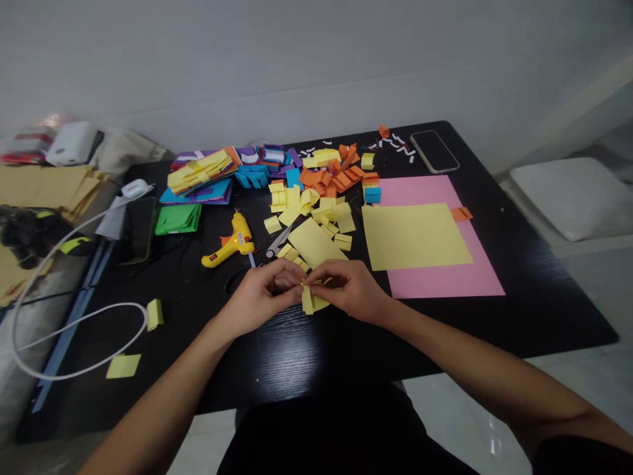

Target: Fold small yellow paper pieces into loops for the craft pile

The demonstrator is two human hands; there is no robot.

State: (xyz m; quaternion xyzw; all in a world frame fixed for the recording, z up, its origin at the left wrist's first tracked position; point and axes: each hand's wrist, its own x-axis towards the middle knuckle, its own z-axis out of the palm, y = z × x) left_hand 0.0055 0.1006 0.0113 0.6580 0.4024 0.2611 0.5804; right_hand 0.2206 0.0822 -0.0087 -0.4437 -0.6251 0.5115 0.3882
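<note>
Between my hands, over the front half of the black table, is a small folded piece of yellow paper [307, 300]. My left hand [264, 290] pinches its left side with thumb and fingers. From the other side, my right hand [349, 287] pinches the same piece, partly covering it. Just beyond my fingers lie a larger yellow sheet [316, 241] and several folded yellow paper pieces [291, 204]. Scissors [277, 244] lie partly under the yellow paper. A yellow glue gun [230, 244] rests on its side to the left of them.
Folded orange pieces [336, 177] and bundled coloured paper [205, 173] lie at the back. A yellow sheet [418, 237] overlaps a pink sheet [445, 282] on the right, with a phone [435, 152] behind. A white cable [74, 376] loops at the left.
</note>
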